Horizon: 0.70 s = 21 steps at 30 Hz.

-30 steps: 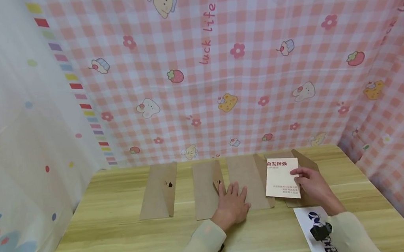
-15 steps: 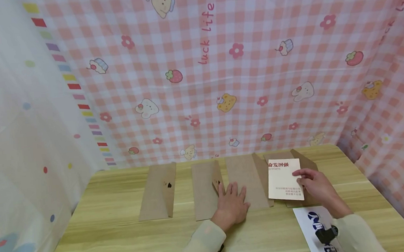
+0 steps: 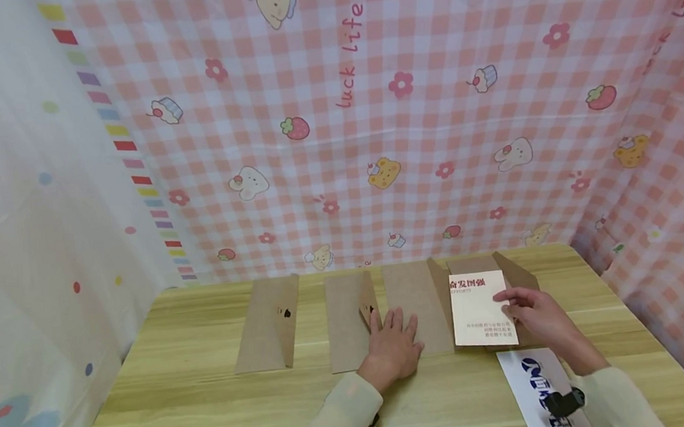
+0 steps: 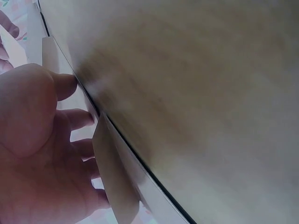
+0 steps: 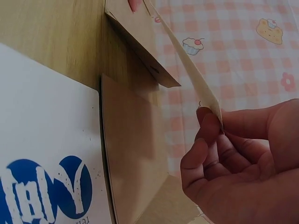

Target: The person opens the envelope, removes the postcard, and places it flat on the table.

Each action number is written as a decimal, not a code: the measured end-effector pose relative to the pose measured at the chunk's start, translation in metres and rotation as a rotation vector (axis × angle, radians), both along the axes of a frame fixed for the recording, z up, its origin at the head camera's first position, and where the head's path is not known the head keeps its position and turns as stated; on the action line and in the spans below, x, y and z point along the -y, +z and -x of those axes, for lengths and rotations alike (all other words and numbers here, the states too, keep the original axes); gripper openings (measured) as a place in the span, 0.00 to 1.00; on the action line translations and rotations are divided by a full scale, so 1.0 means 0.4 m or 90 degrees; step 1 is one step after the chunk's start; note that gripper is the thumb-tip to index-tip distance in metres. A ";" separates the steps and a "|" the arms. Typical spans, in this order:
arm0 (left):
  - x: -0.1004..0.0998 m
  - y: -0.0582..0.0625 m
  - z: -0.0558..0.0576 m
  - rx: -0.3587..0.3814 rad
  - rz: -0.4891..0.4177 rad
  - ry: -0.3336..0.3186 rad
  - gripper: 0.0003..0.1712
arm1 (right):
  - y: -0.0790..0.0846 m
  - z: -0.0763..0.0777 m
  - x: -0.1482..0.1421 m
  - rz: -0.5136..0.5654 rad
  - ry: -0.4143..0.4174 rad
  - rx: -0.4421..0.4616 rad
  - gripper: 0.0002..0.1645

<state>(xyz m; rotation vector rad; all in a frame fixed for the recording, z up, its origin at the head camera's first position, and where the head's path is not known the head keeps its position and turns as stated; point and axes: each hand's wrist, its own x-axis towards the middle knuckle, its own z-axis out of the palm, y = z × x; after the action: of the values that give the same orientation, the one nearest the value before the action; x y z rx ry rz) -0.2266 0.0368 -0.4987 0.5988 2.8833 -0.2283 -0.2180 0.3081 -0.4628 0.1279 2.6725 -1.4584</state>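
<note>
My right hand (image 3: 537, 312) pinches the right edge of a cream card (image 3: 483, 309) between thumb and fingers. Red Chinese lettering and smaller text are printed on the card. It hovers over the rightmost brown paper envelope (image 3: 522, 278), hiding much of it; that envelope's flap stands out to the right. In the right wrist view, the card (image 5: 191, 67) appears nearly edge-on. My left hand (image 3: 391, 347) rests with spread fingers across two middle envelopes, the second from the left (image 3: 347, 344) and the third (image 3: 409, 295). Part of each lies hidden under it.
A leftmost brown envelope (image 3: 260, 327) lies apart on the wooden table (image 3: 200, 399). Under my right forearm is a white sheet (image 3: 520, 374) with blue round logos. A pink checked cloth (image 3: 336, 140) hangs behind the table's far edge.
My right hand has brought the cream card slightly nearer to me, and its wrist has shifted a little to the right. The left hand has stayed in place.
</note>
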 end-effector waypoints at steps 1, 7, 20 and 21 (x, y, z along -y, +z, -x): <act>0.000 0.000 0.000 0.001 -0.001 0.001 0.34 | 0.002 -0.002 0.000 -0.002 0.003 0.002 0.17; 0.002 0.000 0.000 0.001 -0.004 -0.001 0.34 | 0.006 -0.014 -0.005 0.003 0.025 0.002 0.18; -0.001 0.011 -0.001 0.008 -0.002 0.001 0.34 | -0.006 -0.041 -0.013 0.070 0.061 0.019 0.19; -0.001 0.011 -0.001 0.007 -0.002 0.000 0.34 | -0.008 -0.045 -0.013 0.076 0.064 0.023 0.19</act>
<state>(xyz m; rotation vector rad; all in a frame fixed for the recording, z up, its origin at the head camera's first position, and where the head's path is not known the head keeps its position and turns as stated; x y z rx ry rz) -0.2260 0.0372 -0.4944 0.5989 2.8727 -0.2206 -0.2000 0.3132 -0.4659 0.0113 2.5173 -1.5633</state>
